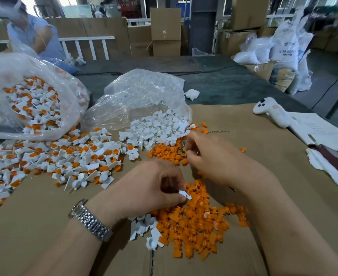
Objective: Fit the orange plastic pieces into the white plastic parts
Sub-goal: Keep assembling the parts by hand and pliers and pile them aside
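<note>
My left hand (154,188), a metal watch on its wrist, pinches a white plastic part (185,194) between thumb and fingers, just above a heap of loose orange pieces (196,222). My right hand (208,154) hovers further back with curled fingers over a second patch of orange pieces (168,152), beside the white parts (156,130) spilling from a clear bag; what it holds is hidden. A few white parts (142,226) lie by my left wrist. Fitted white-and-orange parts (64,158) form a wide pile at the left.
A clear bag (31,100) at the far left holds more fitted parts. A white handheld controller (271,110), papers (319,132) and a dark red object (333,158) lie at the right. Another person (31,30) sits across the table. Brown cardboard (263,136) covers the work surface.
</note>
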Available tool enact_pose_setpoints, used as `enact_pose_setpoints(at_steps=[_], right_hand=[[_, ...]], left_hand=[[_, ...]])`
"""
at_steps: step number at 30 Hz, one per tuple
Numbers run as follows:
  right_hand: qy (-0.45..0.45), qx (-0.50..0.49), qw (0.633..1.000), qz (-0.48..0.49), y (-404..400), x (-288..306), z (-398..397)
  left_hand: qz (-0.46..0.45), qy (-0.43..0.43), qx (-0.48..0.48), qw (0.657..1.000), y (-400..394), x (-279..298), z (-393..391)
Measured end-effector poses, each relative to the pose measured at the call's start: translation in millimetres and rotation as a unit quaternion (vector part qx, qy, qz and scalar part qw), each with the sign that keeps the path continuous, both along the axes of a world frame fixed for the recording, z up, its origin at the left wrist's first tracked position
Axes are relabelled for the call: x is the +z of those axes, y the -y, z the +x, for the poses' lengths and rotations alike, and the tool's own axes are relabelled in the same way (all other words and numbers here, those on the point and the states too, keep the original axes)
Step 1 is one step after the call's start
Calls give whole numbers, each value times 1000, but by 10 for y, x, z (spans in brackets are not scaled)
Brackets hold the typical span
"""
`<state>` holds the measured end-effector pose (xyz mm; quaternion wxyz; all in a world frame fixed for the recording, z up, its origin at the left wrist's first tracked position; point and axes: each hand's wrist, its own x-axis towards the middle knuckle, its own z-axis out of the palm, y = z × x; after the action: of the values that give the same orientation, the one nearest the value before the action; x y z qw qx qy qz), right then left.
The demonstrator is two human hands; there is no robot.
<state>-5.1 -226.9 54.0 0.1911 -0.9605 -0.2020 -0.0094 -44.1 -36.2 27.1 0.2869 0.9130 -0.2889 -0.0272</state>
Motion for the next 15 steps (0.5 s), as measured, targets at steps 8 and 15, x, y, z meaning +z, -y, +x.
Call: enact_pose_setpoints(at_steps=[8,15], right_hand=[[-3,0,961,277,28,95,-16],[-72,57,919,383,75,157,-54]], left_hand=[[-304,-142,154,929,-172,68,41],[-550,-257,154,780,-121,103,86]])
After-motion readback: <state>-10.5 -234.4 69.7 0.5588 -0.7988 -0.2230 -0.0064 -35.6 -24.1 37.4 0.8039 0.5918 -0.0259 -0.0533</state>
